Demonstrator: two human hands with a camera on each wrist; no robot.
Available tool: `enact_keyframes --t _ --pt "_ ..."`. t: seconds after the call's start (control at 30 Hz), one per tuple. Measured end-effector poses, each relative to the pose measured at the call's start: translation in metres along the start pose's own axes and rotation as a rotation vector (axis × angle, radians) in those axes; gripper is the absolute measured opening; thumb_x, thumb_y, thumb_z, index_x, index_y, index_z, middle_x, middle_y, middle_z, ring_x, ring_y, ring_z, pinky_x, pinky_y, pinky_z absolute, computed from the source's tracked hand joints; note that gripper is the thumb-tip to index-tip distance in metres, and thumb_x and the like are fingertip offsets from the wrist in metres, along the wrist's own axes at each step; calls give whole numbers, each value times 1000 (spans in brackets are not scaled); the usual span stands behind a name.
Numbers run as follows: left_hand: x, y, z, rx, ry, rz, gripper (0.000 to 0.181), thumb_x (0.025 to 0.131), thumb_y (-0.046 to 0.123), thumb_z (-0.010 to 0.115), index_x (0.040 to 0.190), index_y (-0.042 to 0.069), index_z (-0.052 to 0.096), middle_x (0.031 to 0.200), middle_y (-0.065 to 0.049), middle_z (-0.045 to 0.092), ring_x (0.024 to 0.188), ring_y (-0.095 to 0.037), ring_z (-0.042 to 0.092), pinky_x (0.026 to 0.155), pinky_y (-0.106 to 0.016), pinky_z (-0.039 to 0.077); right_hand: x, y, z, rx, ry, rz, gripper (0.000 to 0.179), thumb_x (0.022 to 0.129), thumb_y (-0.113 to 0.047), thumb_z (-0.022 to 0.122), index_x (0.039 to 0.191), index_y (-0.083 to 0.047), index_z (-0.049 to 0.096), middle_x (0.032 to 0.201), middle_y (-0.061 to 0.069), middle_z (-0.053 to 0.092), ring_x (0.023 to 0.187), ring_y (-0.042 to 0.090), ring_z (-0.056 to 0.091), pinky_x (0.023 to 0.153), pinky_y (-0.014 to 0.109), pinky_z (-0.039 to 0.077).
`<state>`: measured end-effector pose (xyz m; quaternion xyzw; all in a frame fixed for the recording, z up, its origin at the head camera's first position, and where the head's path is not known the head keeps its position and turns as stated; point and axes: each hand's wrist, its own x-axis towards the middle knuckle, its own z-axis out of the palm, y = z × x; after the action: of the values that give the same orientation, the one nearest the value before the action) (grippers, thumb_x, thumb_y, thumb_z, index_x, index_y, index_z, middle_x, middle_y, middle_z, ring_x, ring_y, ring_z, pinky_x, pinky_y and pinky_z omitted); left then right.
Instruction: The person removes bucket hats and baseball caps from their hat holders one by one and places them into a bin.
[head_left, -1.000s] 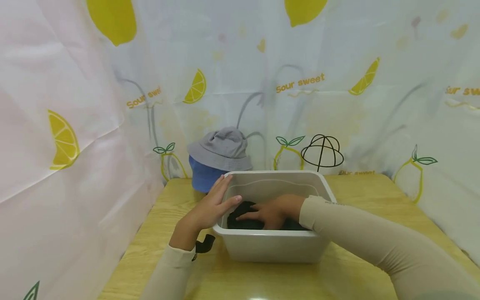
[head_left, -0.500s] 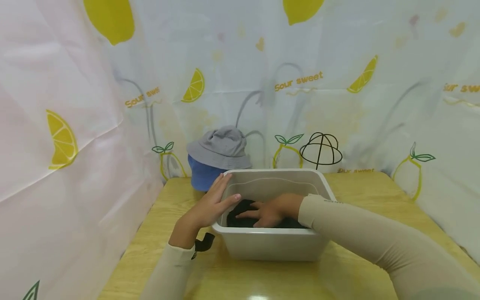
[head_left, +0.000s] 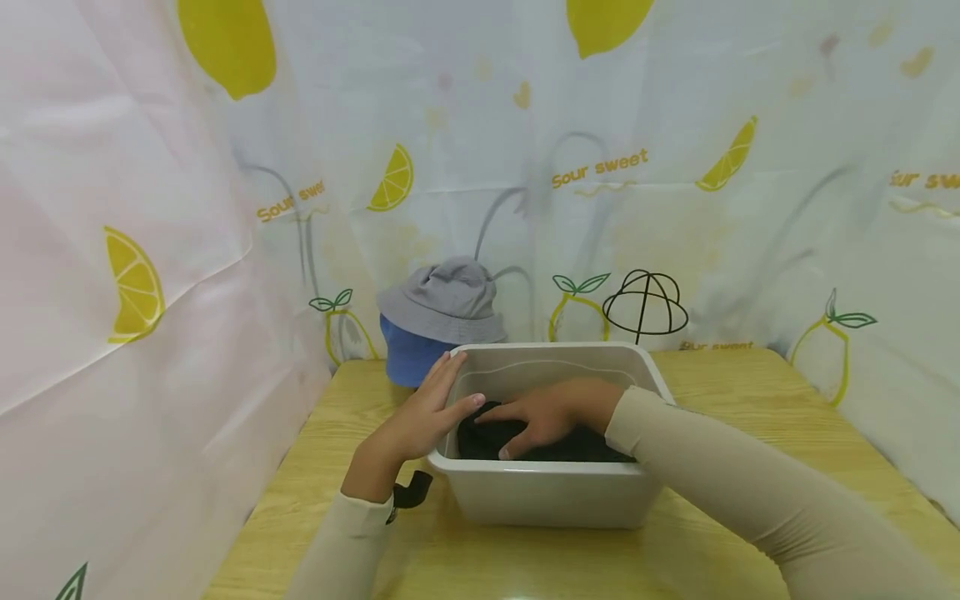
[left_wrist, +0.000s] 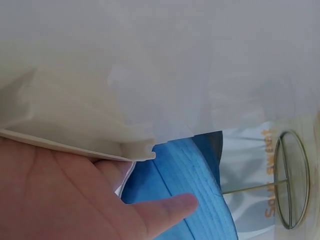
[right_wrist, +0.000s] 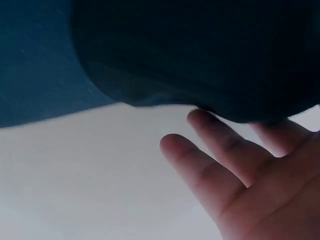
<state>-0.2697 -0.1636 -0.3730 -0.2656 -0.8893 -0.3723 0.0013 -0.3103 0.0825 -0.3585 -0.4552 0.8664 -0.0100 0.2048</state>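
In the head view, my left hand (head_left: 420,421) rests at the left rim of a white plastic bin (head_left: 540,496), fingers extended and thumb apart. The left wrist view shows the palm of the left hand (left_wrist: 65,195) against the bin's edge (left_wrist: 75,142), with most fingers hidden. My right hand (head_left: 543,417) reaches inside the bin, spread over a dark hat-like cloth piece (head_left: 577,446). In the right wrist view, the straight fingers of the right hand (right_wrist: 250,185) touch the edge of that dark cloth (right_wrist: 190,55). Its underside and far parts are hidden.
Behind the bin's left corner, a grey bucket hat (head_left: 446,300) sits atop a blue hat (head_left: 412,354). A black wire hat stand (head_left: 645,304) rises behind the bin. A printed curtain (head_left: 480,125) encloses the wooden table (head_left: 735,392).
My right hand has shifted slightly up and right over the dark cloth, its thumb now lying more toward the near side. The left hand keeps its place at the rim.
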Motion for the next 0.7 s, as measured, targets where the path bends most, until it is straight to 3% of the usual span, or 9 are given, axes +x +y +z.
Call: enact_keyframes --t 0.27,0.5,0.7 --pt "1 0 -1 2 -1 2 89 102 59 54 168 18 12 175 -5 9 162 -28 -7 125 -67 9 -9 5 -11 39 73 -16 72 98 -58 64 161 -33 39 163 -5 43 148 18 42 122 42 36" --pt "1 1 -1 10 -2 -8 89 101 59 56 168 19 13 175 -6 8 162 -30 -6 125 -67 11 -26 1 -28 4 144 -60 63 100 -42 68 156 -21 48 156 -4 51 143 19 49 119 44 39" --pt "0 0 -1 4 -4 -28 89 100 61 55 168 22 13 175 -5 6 162 -29 -6 125 -67 11 -47 4 -38 -14 192 10 58 100 -40 67 154 -23 50 153 -5 54 140 19 52 116 45 43"
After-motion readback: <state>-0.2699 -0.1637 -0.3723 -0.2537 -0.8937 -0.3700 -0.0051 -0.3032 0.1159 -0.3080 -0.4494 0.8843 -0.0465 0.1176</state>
